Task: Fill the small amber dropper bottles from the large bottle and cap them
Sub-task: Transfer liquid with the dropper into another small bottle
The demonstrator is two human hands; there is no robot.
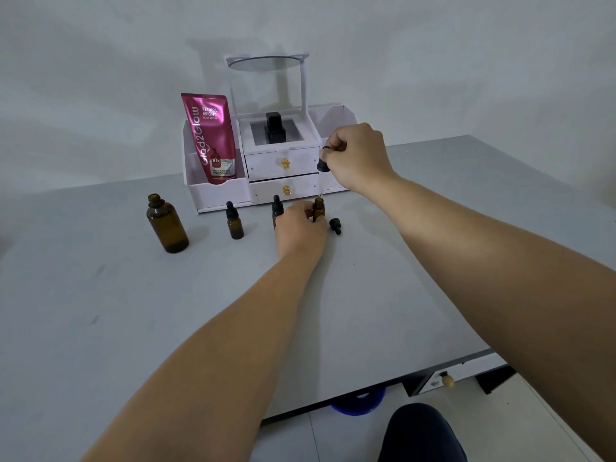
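Note:
The large amber bottle [166, 224] stands uncapped at the left of the grey table [133, 311]. A small capped amber dropper bottle [234, 221] stands to its right. Another capped small bottle [277, 208] is partly hidden behind my left hand [300, 228]. That hand grips an open small amber bottle [319, 210] on the table. My right hand [358, 158] holds a black dropper [322, 163] above that open bottle, its glass tube pointing down at the neck. A loose black dropper cap [335, 225] lies just right of the held bottle.
A white cosmetics organiser [281, 168] with two drawers and a mirror stands at the back against the wall. It holds a pink serum tube [210, 138] and a black bottle [275, 128]. The table's front edge runs at the lower right, a blue object [360, 403] under it.

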